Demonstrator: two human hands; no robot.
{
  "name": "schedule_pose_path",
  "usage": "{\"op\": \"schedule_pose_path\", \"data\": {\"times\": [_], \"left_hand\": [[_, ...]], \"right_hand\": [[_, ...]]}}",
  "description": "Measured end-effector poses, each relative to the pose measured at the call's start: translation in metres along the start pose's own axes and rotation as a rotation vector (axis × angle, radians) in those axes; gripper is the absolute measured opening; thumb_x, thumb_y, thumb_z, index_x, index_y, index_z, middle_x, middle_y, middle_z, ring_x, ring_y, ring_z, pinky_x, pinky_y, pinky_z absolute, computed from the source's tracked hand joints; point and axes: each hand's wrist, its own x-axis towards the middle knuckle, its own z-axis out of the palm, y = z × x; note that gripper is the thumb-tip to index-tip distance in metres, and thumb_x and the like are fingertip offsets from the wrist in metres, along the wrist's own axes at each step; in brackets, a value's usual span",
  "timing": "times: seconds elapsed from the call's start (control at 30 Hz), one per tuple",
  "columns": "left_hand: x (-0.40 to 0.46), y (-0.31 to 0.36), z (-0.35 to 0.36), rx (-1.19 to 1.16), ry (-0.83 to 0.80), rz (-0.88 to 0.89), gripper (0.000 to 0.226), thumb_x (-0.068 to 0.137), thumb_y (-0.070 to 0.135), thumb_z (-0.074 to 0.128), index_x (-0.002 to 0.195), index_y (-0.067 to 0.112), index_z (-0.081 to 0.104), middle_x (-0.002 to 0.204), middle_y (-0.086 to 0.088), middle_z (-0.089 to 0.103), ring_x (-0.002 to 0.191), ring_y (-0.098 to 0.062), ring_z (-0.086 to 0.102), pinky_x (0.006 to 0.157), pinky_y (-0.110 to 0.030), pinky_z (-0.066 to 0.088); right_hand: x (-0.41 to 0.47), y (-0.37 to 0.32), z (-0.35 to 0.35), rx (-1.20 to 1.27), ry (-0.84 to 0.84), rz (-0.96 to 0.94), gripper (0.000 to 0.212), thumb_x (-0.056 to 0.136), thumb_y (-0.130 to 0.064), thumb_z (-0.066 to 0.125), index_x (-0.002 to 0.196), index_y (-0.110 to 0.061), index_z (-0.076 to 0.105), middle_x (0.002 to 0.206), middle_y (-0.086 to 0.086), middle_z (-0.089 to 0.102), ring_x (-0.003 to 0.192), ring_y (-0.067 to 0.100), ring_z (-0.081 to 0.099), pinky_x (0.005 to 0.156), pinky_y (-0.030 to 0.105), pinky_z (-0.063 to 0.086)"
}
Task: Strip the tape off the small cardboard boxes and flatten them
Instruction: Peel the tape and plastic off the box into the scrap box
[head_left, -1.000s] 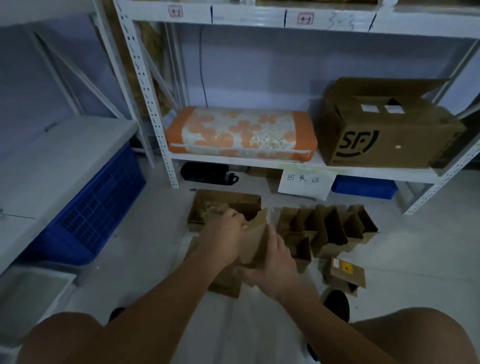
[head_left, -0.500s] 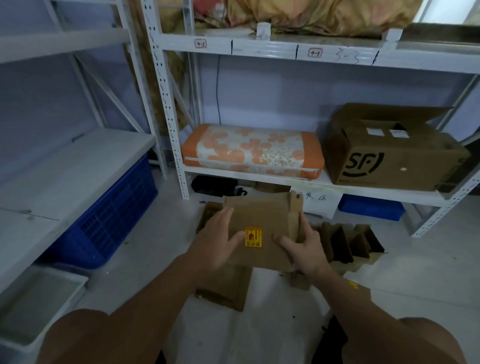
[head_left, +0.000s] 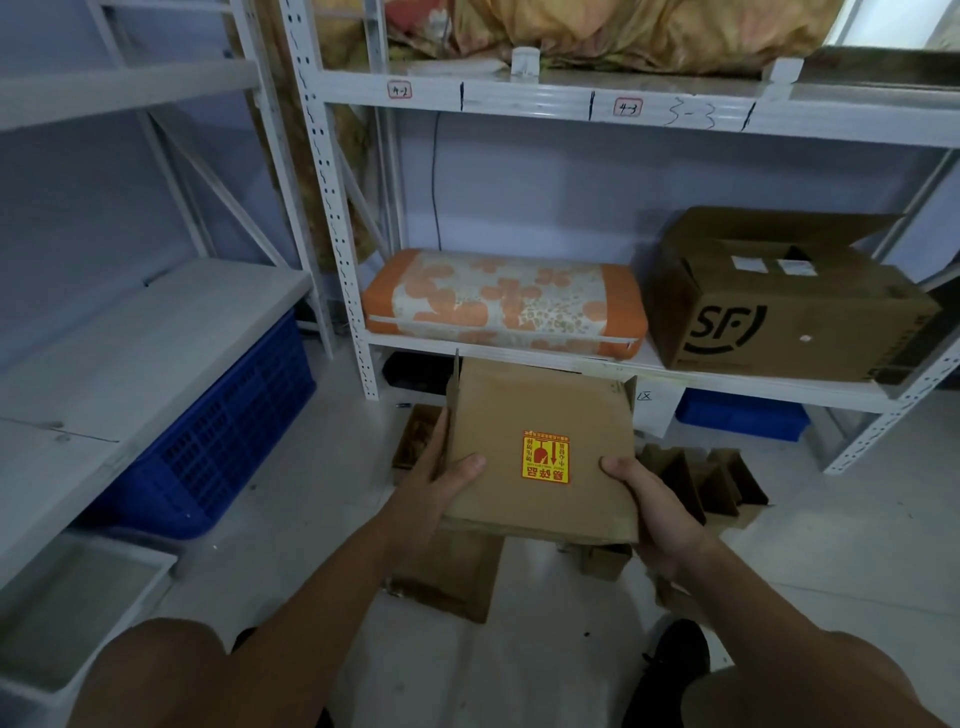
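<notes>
I hold a small brown cardboard box (head_left: 540, 415) up in front of me, its broad face toward the camera with a yellow and red sticker (head_left: 545, 457) on it. My left hand (head_left: 436, 483) grips its left edge, thumb on the face. My right hand (head_left: 654, 509) grips the lower right corner, thumb on the face. Short flaps stick up at both top corners. Several more small open boxes (head_left: 706, 483) stand on the floor behind at the right. A flattened piece of cardboard (head_left: 447, 577) lies on the floor below the held box.
A white metal rack (head_left: 343, 249) stands ahead with an orange flowered cushion (head_left: 504, 301) and a large SF carton (head_left: 779, 306) on its shelf. A blue crate (head_left: 218, 431) sits under the left shelf. A grey tray (head_left: 67, 613) lies lower left. My knees fill the bottom.
I have lifted the box from the floor pile up toward my chest and turned its stickered face to me. Both hands moved out to its side edges. My head tilted up.
</notes>
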Motion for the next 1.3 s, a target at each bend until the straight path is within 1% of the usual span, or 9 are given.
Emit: {"op": "schedule_pose_path", "data": {"times": [0.27, 0.5, 0.63, 0.73, 0.87, 0.97, 1.07, 1.2, 1.3], "left_hand": [[-0.016, -0.001, 0.008, -0.084, 0.091, -0.001, 0.093, 0.088, 0.053, 0.073, 0.163, 0.042, 0.019, 0.149, 0.005, 0.053, 0.126, -0.015, 0.062, 0.1, -0.033, 0.056], [-0.019, -0.004, -0.002, -0.128, 0.07, -0.082, 0.105, 0.073, 0.063, 0.08, 0.159, 0.05, 0.022, 0.148, 0.006, 0.057, 0.122, -0.018, 0.067, 0.101, -0.051, 0.057], [-0.023, -0.001, -0.002, -0.072, 0.144, -0.03, 0.086, 0.084, 0.052, 0.078, 0.157, 0.043, 0.032, 0.141, 0.007, 0.061, 0.113, -0.009, 0.07, 0.086, -0.033, 0.062], [-0.023, -0.005, 0.002, 0.073, 0.234, 0.041, 0.088, 0.083, 0.052, 0.079, 0.155, 0.044, 0.031, 0.138, 0.016, 0.058, 0.112, -0.002, 0.067, 0.082, -0.024, 0.06], [-0.023, -0.018, 0.006, 0.258, 0.322, 0.034, 0.106, 0.073, 0.075, 0.077, 0.155, 0.064, 0.01, 0.15, 0.003, 0.045, 0.128, -0.021, 0.057, 0.098, -0.055, 0.055], [-0.026, -0.019, 0.025, 0.414, 0.4, -0.013, 0.113, 0.072, 0.079, 0.068, 0.154, 0.063, -0.008, 0.157, 0.001, 0.029, 0.137, -0.028, 0.045, 0.105, -0.062, 0.048], [-0.025, -0.019, 0.041, 0.454, 0.451, -0.029, 0.121, 0.062, 0.089, 0.059, 0.156, 0.057, -0.01, 0.16, 0.001, 0.023, 0.142, -0.035, 0.04, 0.107, -0.064, 0.044], [-0.017, -0.015, 0.041, 0.322, 0.458, -0.102, 0.122, 0.061, 0.087, 0.063, 0.158, 0.054, -0.001, 0.162, 0.002, 0.026, 0.14, -0.031, 0.045, 0.107, -0.061, 0.046], [-0.011, -0.014, 0.024, -0.074, 0.419, -0.095, 0.111, 0.07, 0.068, 0.082, 0.16, 0.044, 0.023, 0.153, 0.002, 0.049, 0.128, -0.025, 0.061, 0.1, -0.055, 0.055]], "right_hand": [[-0.011, -0.006, 0.013, -0.035, -0.035, 0.037, 0.064, 0.081, -0.065, 0.069, 0.133, -0.028, 0.064, 0.127, 0.01, 0.07, 0.119, 0.036, 0.065, 0.108, 0.061, 0.045], [-0.021, -0.003, 0.019, -0.055, -0.067, -0.012, 0.06, 0.081, -0.056, 0.072, 0.132, -0.026, 0.063, 0.126, 0.012, 0.07, 0.115, 0.035, 0.066, 0.101, 0.059, 0.048], [-0.027, -0.004, 0.024, -0.14, -0.081, -0.012, 0.06, 0.083, -0.056, 0.072, 0.135, -0.028, 0.061, 0.124, 0.004, 0.071, 0.114, 0.026, 0.068, 0.099, 0.049, 0.054], [-0.03, -0.009, 0.027, -0.267, -0.004, -0.059, 0.066, 0.089, -0.054, 0.068, 0.149, -0.038, 0.044, 0.14, -0.007, 0.058, 0.12, 0.017, 0.059, 0.096, 0.035, 0.05], [-0.028, -0.012, 0.027, -0.344, 0.148, -0.144, 0.079, 0.093, -0.055, 0.063, 0.159, -0.036, 0.025, 0.158, -0.005, 0.038, 0.14, 0.022, 0.043, 0.111, 0.044, 0.041], [-0.029, -0.012, 0.037, -0.362, 0.09, -0.138, 0.078, 0.094, -0.052, 0.064, 0.159, -0.034, 0.025, 0.156, -0.008, 0.041, 0.135, 0.016, 0.047, 0.097, 0.029, 0.044], [-0.035, -0.013, 0.05, -0.435, -0.046, -0.157, 0.071, 0.093, -0.048, 0.066, 0.154, -0.039, 0.031, 0.136, -0.02, 0.053, 0.116, 0.0, 0.056, 0.088, 0.015, 0.047], [-0.028, -0.001, 0.046, -0.736, 0.035, -0.236, 0.092, 0.085, -0.062, 0.067, 0.16, -0.029, 0.024, 0.16, -0.005, 0.029, 0.142, 0.014, 0.035, 0.116, 0.037, 0.038], [-0.027, -0.005, 0.03, -0.518, 0.096, -0.184, 0.092, 0.085, -0.056, 0.073, 0.16, -0.032, 0.025, 0.153, -0.006, 0.04, 0.131, 0.012, 0.049, 0.101, 0.027, 0.048]]}}
